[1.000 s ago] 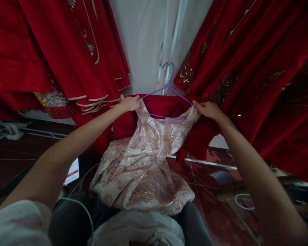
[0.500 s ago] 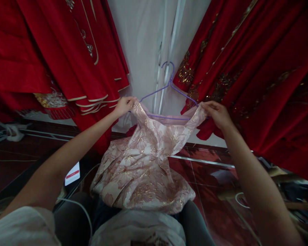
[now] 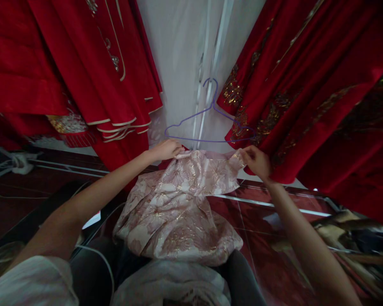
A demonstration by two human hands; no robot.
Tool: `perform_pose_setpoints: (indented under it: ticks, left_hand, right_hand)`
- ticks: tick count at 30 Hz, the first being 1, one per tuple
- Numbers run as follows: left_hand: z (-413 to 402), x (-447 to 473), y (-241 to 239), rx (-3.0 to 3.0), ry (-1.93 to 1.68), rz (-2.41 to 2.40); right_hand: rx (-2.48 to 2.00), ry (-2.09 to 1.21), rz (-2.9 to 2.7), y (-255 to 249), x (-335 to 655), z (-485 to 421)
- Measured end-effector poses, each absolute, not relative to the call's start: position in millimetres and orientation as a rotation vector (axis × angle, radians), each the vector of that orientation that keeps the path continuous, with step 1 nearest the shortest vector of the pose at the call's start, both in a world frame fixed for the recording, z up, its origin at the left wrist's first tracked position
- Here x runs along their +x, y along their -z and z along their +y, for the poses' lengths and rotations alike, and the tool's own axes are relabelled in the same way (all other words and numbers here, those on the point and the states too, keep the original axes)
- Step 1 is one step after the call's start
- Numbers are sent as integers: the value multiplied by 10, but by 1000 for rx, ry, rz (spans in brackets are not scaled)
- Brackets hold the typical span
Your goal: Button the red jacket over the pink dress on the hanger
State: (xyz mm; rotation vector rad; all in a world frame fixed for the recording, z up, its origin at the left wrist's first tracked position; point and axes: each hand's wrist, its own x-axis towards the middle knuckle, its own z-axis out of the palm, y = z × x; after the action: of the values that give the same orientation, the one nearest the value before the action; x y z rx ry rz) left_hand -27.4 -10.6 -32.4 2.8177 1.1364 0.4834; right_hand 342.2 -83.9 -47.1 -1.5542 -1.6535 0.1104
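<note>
Across my lap lies a pale pink dress (image 3: pixel 181 212) with a shiny gold floral pattern, its bodice raised toward the wall. My left hand (image 3: pixel 166 149) is closed on the left shoulder of the dress. The right shoulder is pinched between the fingers of my right hand (image 3: pixel 257 160). Just beyond both hands hangs a purple wire hanger (image 3: pixel 207 111), its hook up by a pale vertical bar. No part of the dress is on the hanger. The lower skirt bunches over my knees.
Red garments with silver trim (image 3: pixel 83 63) hang at left, and red garments with gold sequins (image 3: pixel 284 102) at right. A phone (image 3: pixel 92 219) lies by my left forearm, partly hidden. A white cable (image 3: pixel 98 255) crosses my left leg. Dark red tiles (image 3: pixel 245 221) cover the floor.
Both hands have drawn the dress shoulders down toward me and a little closer together. The hanger, which was inside the neckline, is now free of the dress and hangs above it.
</note>
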Motion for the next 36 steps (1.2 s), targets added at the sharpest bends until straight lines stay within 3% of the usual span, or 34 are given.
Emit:
perform_pose_setpoints:
  ticks: [5,15,31,36]
  left_hand:
    - [-148,240,324,2925,-696,946]
    - [-355,236,490,2816,-749,915]
    - [-423,430,454,2689,-861,760]
    - [-256,192,498,2470,-1277,962]
  right_hand:
    - [-1396,116,-1600,314,3247,-804]
    - [-1514,198,-1183,775,4057,-538]
    - [-1367,301,-1513,-47,3172,-480]
    - [-1352,287,-1527,-62,3194,-445]
